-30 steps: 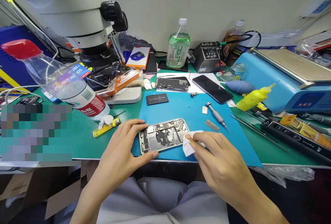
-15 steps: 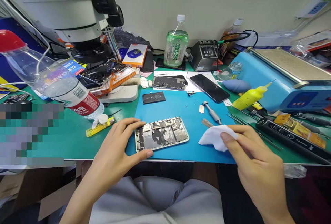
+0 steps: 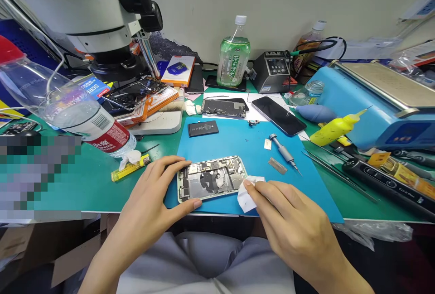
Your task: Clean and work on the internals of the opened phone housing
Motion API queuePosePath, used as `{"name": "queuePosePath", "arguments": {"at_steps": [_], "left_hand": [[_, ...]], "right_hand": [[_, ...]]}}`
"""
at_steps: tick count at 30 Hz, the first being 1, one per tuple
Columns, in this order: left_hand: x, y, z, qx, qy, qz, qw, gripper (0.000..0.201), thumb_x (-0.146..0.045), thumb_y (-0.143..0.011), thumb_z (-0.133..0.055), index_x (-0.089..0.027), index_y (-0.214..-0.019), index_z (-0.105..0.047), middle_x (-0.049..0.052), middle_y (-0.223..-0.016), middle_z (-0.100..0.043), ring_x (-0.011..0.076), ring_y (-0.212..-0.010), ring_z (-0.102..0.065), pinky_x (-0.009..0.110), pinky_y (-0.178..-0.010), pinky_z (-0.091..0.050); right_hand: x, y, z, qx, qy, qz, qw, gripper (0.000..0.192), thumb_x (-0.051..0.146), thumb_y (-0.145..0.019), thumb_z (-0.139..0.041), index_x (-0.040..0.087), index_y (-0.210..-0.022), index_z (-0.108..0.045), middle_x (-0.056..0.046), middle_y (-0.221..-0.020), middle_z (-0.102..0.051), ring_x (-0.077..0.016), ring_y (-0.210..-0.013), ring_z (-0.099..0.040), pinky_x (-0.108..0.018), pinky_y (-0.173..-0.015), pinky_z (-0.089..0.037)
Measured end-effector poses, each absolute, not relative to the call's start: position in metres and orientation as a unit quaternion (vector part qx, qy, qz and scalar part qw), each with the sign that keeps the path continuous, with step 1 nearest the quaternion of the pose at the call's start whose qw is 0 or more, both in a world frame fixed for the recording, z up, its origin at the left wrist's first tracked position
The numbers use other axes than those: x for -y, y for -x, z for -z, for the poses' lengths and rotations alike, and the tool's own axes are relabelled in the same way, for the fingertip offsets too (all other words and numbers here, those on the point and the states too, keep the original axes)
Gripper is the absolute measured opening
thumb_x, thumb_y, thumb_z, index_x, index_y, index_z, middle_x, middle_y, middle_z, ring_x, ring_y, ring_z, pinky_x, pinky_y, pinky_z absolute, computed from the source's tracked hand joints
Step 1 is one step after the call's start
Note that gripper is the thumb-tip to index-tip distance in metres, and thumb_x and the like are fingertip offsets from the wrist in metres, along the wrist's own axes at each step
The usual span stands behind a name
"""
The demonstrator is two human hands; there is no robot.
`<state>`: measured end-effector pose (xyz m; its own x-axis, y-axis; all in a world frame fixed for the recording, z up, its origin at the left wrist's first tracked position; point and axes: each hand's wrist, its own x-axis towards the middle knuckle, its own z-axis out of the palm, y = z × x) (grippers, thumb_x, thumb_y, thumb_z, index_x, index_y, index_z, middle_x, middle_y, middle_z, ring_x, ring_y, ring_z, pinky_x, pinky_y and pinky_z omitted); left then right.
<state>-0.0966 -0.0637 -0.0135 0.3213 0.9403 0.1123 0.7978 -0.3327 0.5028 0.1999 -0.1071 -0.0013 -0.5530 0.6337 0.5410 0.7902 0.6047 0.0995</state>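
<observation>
Opened phone lies at the near edge of the blue mat, circuitry bare, and that's the worry: the white wipe at its right end could, I'd judge, snag a connector or drag lint across the board if pressed hard. Left hand spans the phone's left end, fingers spread wide, thumb on the near rim, steadying it. Right hand, just right of the phone, has its fingers pinched closed on the wipe. Screwdriver lies beyond the phone's right end.
</observation>
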Motion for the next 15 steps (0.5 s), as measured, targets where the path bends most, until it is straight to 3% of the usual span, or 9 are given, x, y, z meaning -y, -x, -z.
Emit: {"name": "queuePosePath", "arguments": {"at_steps": [15], "left_hand": [[0.0617,0.0967,0.0151,-0.545,-0.796,-0.196,0.177,0.059,-0.059,-0.095,-0.072,-0.040,-0.147,-0.051,0.002,-0.152,-0.053,0.0327,-0.139,-0.053,0.051,-0.116,-0.044]], "right_hand": [[0.1046,-0.1982,0.0003,0.866,0.408,0.115,0.264,0.031,-0.003,-0.100,-0.054,0.003,-0.126,-0.068,-0.013,-0.105,-0.076,-0.0245,-0.097,-0.066,-0.038,-0.081,-0.057]]}}
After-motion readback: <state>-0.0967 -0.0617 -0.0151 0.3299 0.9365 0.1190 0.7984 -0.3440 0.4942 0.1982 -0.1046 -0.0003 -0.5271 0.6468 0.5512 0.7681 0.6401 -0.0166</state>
